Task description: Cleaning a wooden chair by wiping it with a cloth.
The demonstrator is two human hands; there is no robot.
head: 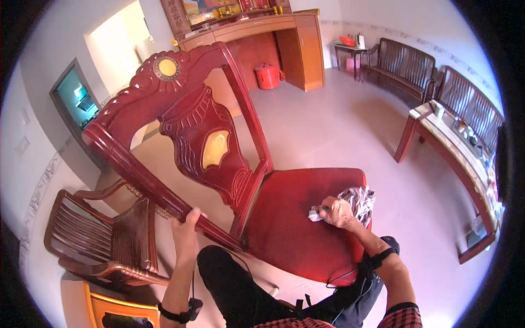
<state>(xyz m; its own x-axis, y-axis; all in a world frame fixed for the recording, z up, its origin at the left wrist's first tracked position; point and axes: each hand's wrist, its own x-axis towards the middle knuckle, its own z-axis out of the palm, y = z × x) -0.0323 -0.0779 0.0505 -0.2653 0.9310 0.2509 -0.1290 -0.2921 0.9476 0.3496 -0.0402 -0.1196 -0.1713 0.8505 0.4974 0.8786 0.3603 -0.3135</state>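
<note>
A dark red carved wooden chair (pixel 176 192) with a red upholstered seat (pixel 287 242) stands before me, its back towards the left. My left hand (pixel 186 231) grips the near side post of the chair back, the thumb over its top. On the seat, my right hand (pixel 338 211) is closed around a crumpled striped cloth (pixel 361 201). A white end of the cloth pokes out past my fingers, beside a small green spot. A carved backrest panel (pixel 205 139) with a yellow inlay runs up the middle of the chair back.
A slatted wooden armchair (pixel 131 238) stands at the left. A stone-topped table (pixel 455 131) bearing several objects is on the right, with slatted wooden benches (pixel 404 69) behind it. At the back, a red bucket (pixel 268 77) sits beneath a wooden cabinet (pixel 309 53).
</note>
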